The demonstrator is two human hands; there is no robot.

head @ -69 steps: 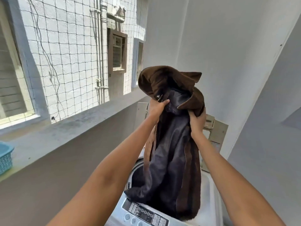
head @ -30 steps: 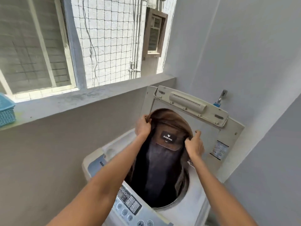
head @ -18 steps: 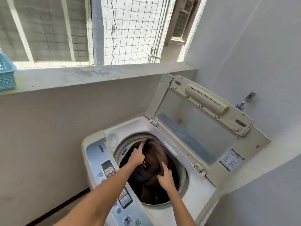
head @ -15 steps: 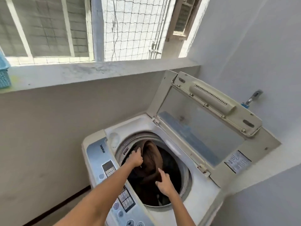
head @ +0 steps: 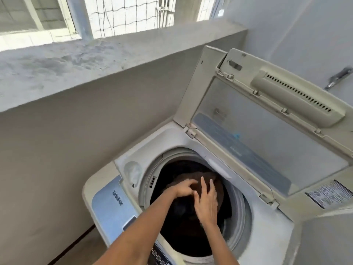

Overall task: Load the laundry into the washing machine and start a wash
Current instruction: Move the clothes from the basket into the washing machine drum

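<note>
Nearest you, your 2 hands are down in the drum: the left hand (head: 184, 190) curls into the brown jacket (head: 219, 196), seemingly gripping cloth, while the right hand (head: 207, 202) lies flat on it, fingers spread. You are pressing the load into the washing machine (head: 267, 236); next, withdraw and shut the raised lid (head: 267, 131). 0.5 s ago the jacket sat higher in the drum.

Concrete ledge (head: 80, 60) under a netted window (head: 131, 14)
A metal tap (head: 338, 77) sits on the white wall — right of the ledge.
</note>
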